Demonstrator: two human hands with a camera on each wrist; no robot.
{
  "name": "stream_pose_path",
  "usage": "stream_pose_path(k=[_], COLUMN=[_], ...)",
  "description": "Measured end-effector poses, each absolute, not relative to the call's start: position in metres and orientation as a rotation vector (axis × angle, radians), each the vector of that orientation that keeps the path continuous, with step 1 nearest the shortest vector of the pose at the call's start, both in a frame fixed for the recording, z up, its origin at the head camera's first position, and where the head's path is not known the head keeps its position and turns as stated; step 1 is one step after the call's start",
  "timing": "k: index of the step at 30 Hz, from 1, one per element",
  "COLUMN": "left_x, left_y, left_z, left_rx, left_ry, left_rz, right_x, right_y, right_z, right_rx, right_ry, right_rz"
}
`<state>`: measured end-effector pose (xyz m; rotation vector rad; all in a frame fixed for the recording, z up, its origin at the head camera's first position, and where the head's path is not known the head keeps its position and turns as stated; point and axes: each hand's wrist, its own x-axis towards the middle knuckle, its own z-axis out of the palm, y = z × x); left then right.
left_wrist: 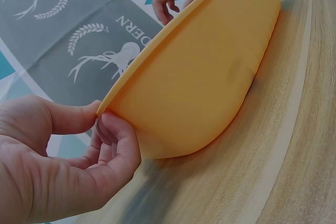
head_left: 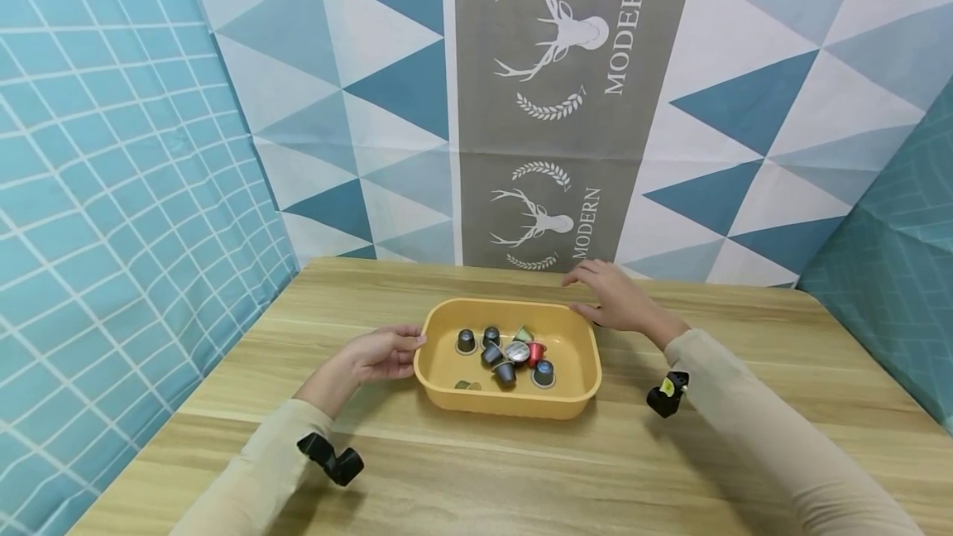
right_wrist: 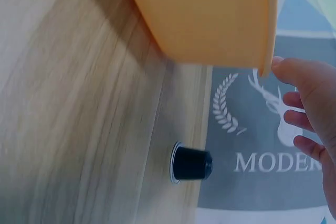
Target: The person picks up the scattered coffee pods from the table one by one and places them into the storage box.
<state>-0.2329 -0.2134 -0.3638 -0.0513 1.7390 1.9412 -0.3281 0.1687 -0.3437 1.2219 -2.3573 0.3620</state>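
Observation:
A yellow plastic bin (head_left: 506, 405) sits on the table with several coffee capsules inside. Most are dark, such as a dark capsule (head_left: 505, 374); a red capsule (head_left: 535, 353) and a green capsule (head_left: 524, 335) lie among them. My left hand (head_left: 387, 352) pinches the bin's left rim between thumb and curled fingers, plain in the left wrist view. At the back right corner is my right hand (head_left: 614, 296), thumb tip at the rim and other fingers loosely bent past it, holding nothing. A black capsule (right_wrist: 191, 163) stands on the table outside the bin, below this hand, mostly hidden in the head view.
The wooden table (head_left: 462, 482) ends at a patterned cloth backdrop (head_left: 402, 106) close behind the bin. Blue checked cloth (head_left: 112, 189) hangs along the left side, teal cloth (head_left: 886, 230) along the right. A black wrist camera (head_left: 331, 459) is strapped to the left sleeve.

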Motion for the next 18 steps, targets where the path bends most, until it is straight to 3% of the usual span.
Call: stream_pose_path(k=[18], left_x=[-0.231], left_y=[-0.214], left_z=[-0.364], left_rx=[-0.036], left_ry=[1.742], left_rz=[1.955], right_x=[-0.342], right_y=[0.197], right_z=[-0.363], right_rx=[1.168], right_ry=[-2.451], right_rz=[0.357])
